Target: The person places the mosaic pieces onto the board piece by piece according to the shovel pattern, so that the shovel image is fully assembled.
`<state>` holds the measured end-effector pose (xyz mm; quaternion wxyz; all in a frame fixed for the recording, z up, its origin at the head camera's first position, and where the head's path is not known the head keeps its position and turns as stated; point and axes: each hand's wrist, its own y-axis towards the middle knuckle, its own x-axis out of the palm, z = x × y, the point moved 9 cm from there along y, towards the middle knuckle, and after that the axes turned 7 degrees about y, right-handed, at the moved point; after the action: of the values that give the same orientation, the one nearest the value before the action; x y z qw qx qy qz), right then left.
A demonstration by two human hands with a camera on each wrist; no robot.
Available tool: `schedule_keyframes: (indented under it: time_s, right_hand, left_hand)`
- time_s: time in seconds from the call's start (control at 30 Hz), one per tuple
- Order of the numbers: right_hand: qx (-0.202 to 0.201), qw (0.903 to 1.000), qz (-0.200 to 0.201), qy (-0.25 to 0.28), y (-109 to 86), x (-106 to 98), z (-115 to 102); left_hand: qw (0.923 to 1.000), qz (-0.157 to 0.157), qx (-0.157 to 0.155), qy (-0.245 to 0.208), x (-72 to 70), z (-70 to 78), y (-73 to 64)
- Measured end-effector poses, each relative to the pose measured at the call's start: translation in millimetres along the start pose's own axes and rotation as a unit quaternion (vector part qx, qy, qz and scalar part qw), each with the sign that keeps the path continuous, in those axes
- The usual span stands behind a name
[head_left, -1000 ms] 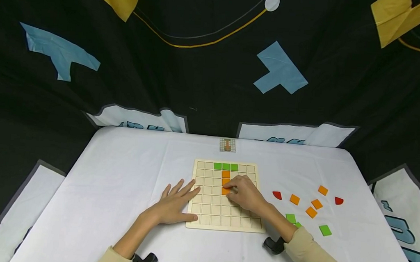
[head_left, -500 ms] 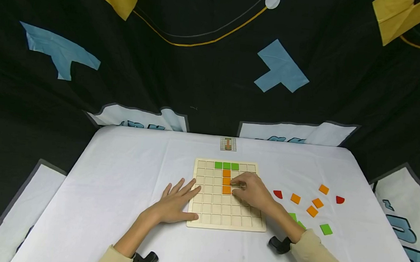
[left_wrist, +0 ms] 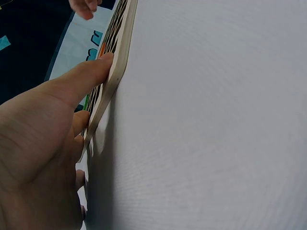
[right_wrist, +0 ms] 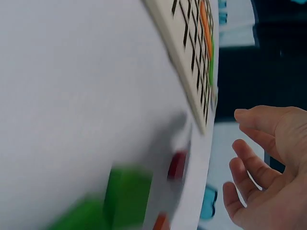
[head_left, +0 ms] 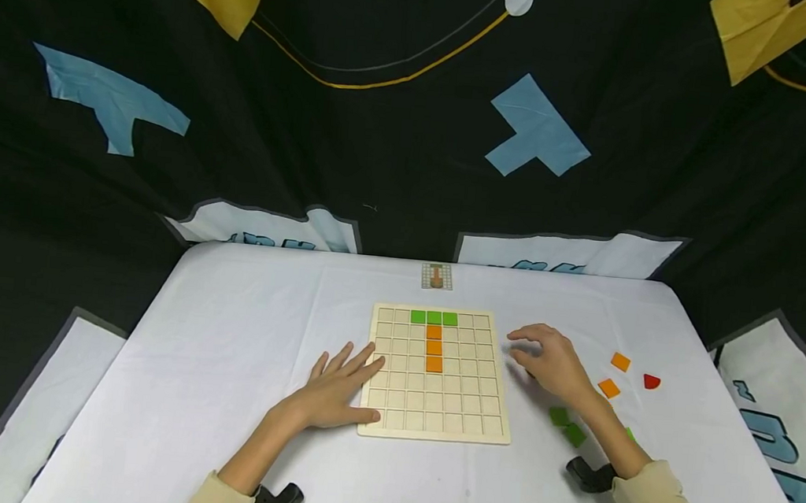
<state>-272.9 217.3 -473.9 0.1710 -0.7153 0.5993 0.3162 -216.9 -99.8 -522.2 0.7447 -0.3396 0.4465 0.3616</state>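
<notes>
Orange tiles [head_left: 434,348] are set in the wooden board [head_left: 396,380], touched at its left edge by the left hand [head_left: 330,400], fingers spread. Right of it the right hand [head_left: 552,364] is held, thumb and forefinger apart.

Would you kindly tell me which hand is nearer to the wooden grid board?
Left: the left hand touches the left edge of the wooden grid board, while the right hand is apart from it, beyond its right edge.

We see a brightly lit table [head_left: 263,311], dimmer wrist views, soft shadow beside the board [left_wrist: 122,52], blurred green tiles [right_wrist: 127,199] lower left in the right wrist view
</notes>
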Motion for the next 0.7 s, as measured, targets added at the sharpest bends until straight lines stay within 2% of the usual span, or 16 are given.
schedule_keyframes:
  time_s: [0.33, 0.7]
  right_hand:
    - [0.037, 0.9980, 0.042, -0.030, -19.4, -55, 42]
    - [0.074, 0.9947, 0.056, -0.045, -36.9, -94, 84]
  left_hand:
    - [1.0000, -0.001, 0.002, -0.001, 0.1, 0.3, 0.0]
    - [1.0000, -0.005, 0.002, 0.005, 0.7, 0.0, 0.7]
